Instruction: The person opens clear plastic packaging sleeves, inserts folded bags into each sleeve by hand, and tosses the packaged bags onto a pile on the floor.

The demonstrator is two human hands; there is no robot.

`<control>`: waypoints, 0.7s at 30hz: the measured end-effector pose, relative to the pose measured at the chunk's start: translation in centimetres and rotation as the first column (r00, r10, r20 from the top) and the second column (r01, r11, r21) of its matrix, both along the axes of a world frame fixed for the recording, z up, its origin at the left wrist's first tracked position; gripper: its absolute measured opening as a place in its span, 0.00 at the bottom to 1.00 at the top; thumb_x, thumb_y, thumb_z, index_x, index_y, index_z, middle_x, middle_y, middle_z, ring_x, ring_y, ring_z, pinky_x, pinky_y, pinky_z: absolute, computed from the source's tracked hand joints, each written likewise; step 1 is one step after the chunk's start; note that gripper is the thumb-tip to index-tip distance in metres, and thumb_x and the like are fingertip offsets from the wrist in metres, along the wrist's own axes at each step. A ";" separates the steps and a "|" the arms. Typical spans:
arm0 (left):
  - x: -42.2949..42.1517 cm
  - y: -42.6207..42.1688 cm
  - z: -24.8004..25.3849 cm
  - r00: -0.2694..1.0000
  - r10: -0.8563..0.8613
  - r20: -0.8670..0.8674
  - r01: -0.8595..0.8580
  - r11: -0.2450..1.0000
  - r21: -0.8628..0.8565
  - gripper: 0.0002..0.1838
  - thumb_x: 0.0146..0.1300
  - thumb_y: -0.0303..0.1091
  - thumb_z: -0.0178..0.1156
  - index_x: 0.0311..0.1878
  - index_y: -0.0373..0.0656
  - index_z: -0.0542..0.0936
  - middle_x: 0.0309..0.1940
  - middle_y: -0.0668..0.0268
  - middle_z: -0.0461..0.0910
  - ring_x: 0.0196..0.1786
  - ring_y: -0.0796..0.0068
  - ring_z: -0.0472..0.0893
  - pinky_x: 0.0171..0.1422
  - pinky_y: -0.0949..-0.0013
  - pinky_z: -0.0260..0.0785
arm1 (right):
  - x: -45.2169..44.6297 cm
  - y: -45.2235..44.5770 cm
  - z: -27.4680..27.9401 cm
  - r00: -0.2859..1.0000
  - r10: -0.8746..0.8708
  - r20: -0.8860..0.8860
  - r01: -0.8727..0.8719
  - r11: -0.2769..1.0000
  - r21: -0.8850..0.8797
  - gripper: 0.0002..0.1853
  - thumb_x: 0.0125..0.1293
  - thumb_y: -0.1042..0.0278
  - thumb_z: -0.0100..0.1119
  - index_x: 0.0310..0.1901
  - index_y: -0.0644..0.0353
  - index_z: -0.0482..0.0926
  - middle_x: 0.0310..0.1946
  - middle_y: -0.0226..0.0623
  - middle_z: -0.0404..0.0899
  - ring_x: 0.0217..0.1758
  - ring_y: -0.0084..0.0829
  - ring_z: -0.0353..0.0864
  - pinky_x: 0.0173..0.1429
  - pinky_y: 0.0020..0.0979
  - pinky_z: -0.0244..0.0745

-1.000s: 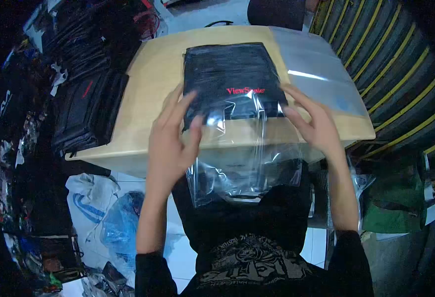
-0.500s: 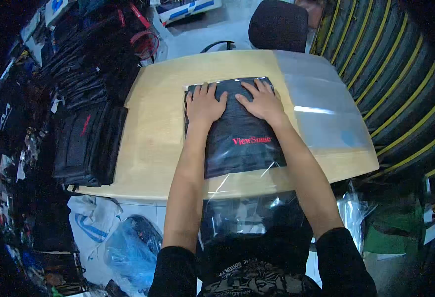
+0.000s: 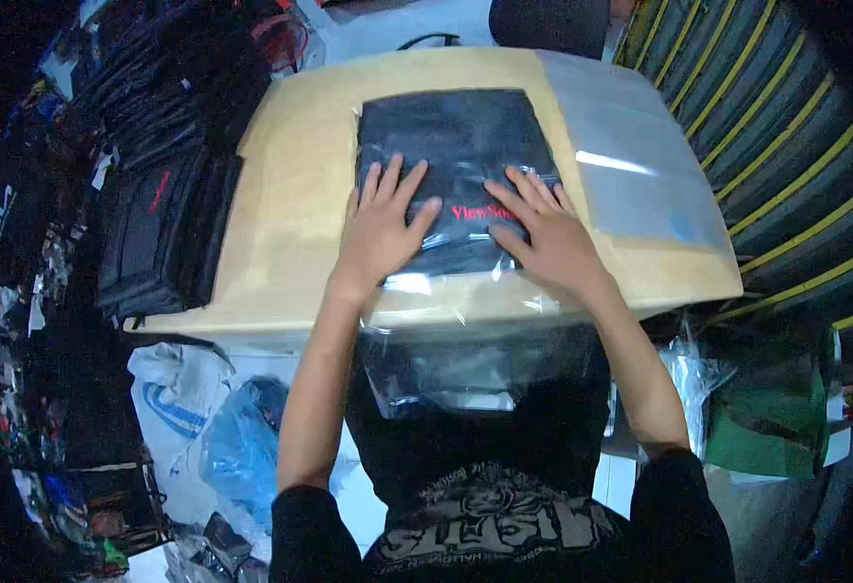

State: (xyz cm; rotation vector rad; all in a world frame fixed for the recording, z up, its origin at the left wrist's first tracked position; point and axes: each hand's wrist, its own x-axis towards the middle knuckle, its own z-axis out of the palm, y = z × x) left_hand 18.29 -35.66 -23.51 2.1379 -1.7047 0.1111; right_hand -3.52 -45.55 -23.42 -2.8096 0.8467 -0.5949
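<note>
A flat black bag with red ViewSonic lettering lies on the pale wooden table, inside a clear plastic sleeve. The sleeve's loose end hangs over the near table edge. My left hand rests with spread fingers on the bag's lower left part. On its lower right, beside and partly over the lettering, my right hand lies with its fingers apart.
Black bags are stacked at the table's left side. A translucent plastic sheet covers the right part of the tabletop. Blue plastic and a white sack lie below left, green material below right.
Both hands have slid from the bag's far edge towards its near end, still spread. The camera view has tilted, so the table sits higher.
</note>
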 end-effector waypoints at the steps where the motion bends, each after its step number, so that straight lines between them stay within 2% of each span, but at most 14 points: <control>1: 0.1 0.0 -0.1 1.000 -0.005 -0.006 0.005 1.000 -0.013 0.30 0.68 0.56 0.45 0.70 0.56 0.64 0.72 0.57 0.55 0.74 0.50 0.52 0.74 0.49 0.46 | 0.0 0.1 0.4 1.000 0.019 0.011 -0.020 0.999 0.037 0.29 0.66 0.44 0.50 0.67 0.43 0.65 0.70 0.42 0.58 0.74 0.43 0.53 0.75 0.49 0.43; 3: 0.1 1.1 0.1 0.998 -0.007 -0.066 -0.001 0.992 -0.124 0.31 0.66 0.54 0.49 0.68 0.49 0.65 0.69 0.48 0.58 0.72 0.46 0.56 0.73 0.48 0.48 | -0.9 -0.8 0.4 0.971 0.101 0.216 -0.122 0.989 0.084 0.28 0.66 0.49 0.53 0.64 0.51 0.68 0.65 0.48 0.65 0.70 0.45 0.62 0.72 0.46 0.53; 5: -0.4 2.9 0.6 0.995 0.025 -0.095 -0.052 0.954 -0.295 0.31 0.66 0.51 0.51 0.68 0.45 0.65 0.67 0.42 0.59 0.70 0.42 0.58 0.73 0.50 0.51 | -2.8 0.5 0.9 0.919 -0.142 0.368 0.066 0.975 0.212 0.27 0.65 0.54 0.56 0.62 0.57 0.69 0.61 0.51 0.69 0.65 0.48 0.68 0.68 0.44 0.61; 6: -1.4 4.7 1.3 0.983 0.105 -0.152 -0.143 0.953 -0.268 0.30 0.65 0.48 0.53 0.65 0.39 0.66 0.65 0.37 0.61 0.66 0.36 0.62 0.69 0.51 0.57 | -3.6 1.1 1.3 0.862 -0.265 0.432 0.149 0.947 0.283 0.26 0.64 0.56 0.57 0.61 0.60 0.70 0.59 0.53 0.71 0.62 0.49 0.71 0.65 0.42 0.65; 7: -1.8 6.4 0.7 0.960 0.229 -0.164 -0.255 0.952 -0.166 0.30 0.64 0.46 0.55 0.64 0.37 0.66 0.62 0.38 0.65 0.63 0.37 0.65 0.66 0.49 0.60 | -4.4 1.5 0.7 0.848 -0.363 0.387 0.255 0.918 0.304 0.26 0.63 0.61 0.58 0.60 0.66 0.70 0.55 0.54 0.74 0.56 0.50 0.77 0.59 0.38 0.72; 9: -3.2 9.2 1.8 0.879 0.242 -0.412 -0.239 0.969 0.060 0.32 0.62 0.43 0.58 0.66 0.35 0.65 0.60 0.38 0.68 0.60 0.44 0.71 0.61 0.55 0.67 | -5.5 4.3 1.0 0.920 -0.358 0.163 0.293 0.900 0.322 0.25 0.63 0.65 0.59 0.60 0.67 0.69 0.56 0.55 0.73 0.57 0.51 0.75 0.60 0.38 0.71; 11: -3.9 10.6 2.3 0.790 0.185 -0.585 -0.213 0.977 0.021 0.31 0.64 0.38 0.58 0.67 0.35 0.63 0.58 0.43 0.71 0.60 0.50 0.72 0.63 0.61 0.65 | -6.4 5.6 1.4 0.930 -0.321 0.177 0.234 0.892 0.387 0.26 0.63 0.64 0.60 0.60 0.67 0.69 0.55 0.53 0.75 0.55 0.48 0.78 0.57 0.36 0.73; 12: -4.1 11.3 2.3 0.730 0.159 -0.665 -0.211 0.978 0.002 0.30 0.65 0.35 0.58 0.67 0.34 0.62 0.57 0.45 0.73 0.60 0.53 0.73 0.64 0.63 0.64 | -6.9 6.1 1.6 0.910 -0.338 0.241 0.199 0.864 0.463 0.27 0.63 0.63 0.61 0.60 0.67 0.69 0.54 0.51 0.76 0.54 0.46 0.78 0.56 0.35 0.74; 13: -4.1 11.9 1.4 0.592 0.052 -0.804 -0.287 0.946 -0.150 0.28 0.63 0.30 0.58 0.66 0.34 0.64 0.54 0.53 0.75 0.56 0.64 0.75 0.58 0.67 0.68 | -7.4 6.6 1.7 0.883 -0.359 0.303 0.157 0.833 0.531 0.27 0.63 0.63 0.62 0.60 0.67 0.69 0.53 0.50 0.77 0.53 0.43 0.79 0.55 0.34 0.75; 15: -4.7 14.2 2.1 0.244 0.050 -0.968 -0.431 0.900 -0.062 0.27 0.63 0.30 0.60 0.64 0.35 0.66 0.51 0.56 0.76 0.51 0.70 0.77 0.52 0.68 0.71 | -8.8 7.3 1.8 0.699 -0.516 0.496 0.016 0.704 0.710 0.26 0.62 0.63 0.63 0.59 0.67 0.70 0.51 0.46 0.78 0.50 0.37 0.80 0.52 0.32 0.76; 16: -5.2 14.9 2.3 0.162 0.091 -0.983 -0.512 0.859 -0.005 0.26 0.62 0.30 0.61 0.62 0.36 0.68 0.47 0.59 0.78 0.47 0.74 0.78 0.49 0.69 0.71 | -9.5 7.9 1.8 0.645 -0.608 0.463 0.032 0.627 0.778 0.25 0.62 0.63 0.64 0.57 0.67 0.71 0.50 0.44 0.78 0.49 0.33 0.79 0.50 0.30 0.76; 17: -5.2 15.9 1.5 0.051 0.114 -0.992 -0.546 0.835 0.068 0.25 0.62 0.34 0.62 0.61 0.37 0.69 0.45 0.61 0.78 0.45 0.71 0.79 0.46 0.68 0.72 | -10.4 8.5 1.8 0.585 -0.696 0.417 0.044 0.541 0.840 0.24 0.62 0.64 0.64 0.56 0.67 0.72 0.48 0.42 0.78 0.48 0.30 0.78 0.48 0.28 0.76; 18: -5.0 17.3 0.4 -0.033 0.105 -0.994 -0.497 0.861 0.108 0.25 0.62 0.35 0.62 0.60 0.36 0.69 0.45 0.61 0.78 0.44 0.70 0.80 0.45 0.68 0.73 | -11.3 9.1 1.6 0.519 -0.775 0.360 0.049 0.447 0.893 0.23 0.62 0.64 0.65 0.55 0.66 0.73 0.47 0.40 0.78 0.47 0.26 0.78 0.46 0.26 0.76; 21: -5.3 18.7 -0.1 -0.301 0.146 -0.942 -0.323 0.914 0.245 0.23 0.62 0.36 0.63 0.55 0.32 0.71 0.42 0.58 0.80 0.38 0.68 0.83 0.39 0.69 0.75 | -13.6 9.6 -0.3 0.539 -0.814 0.216 -0.129 0.174 0.976 0.17 0.61 0.67 0.65 0.49 0.66 0.75 0.45 0.41 0.78 0.41 0.23 0.78 0.42 0.25 0.76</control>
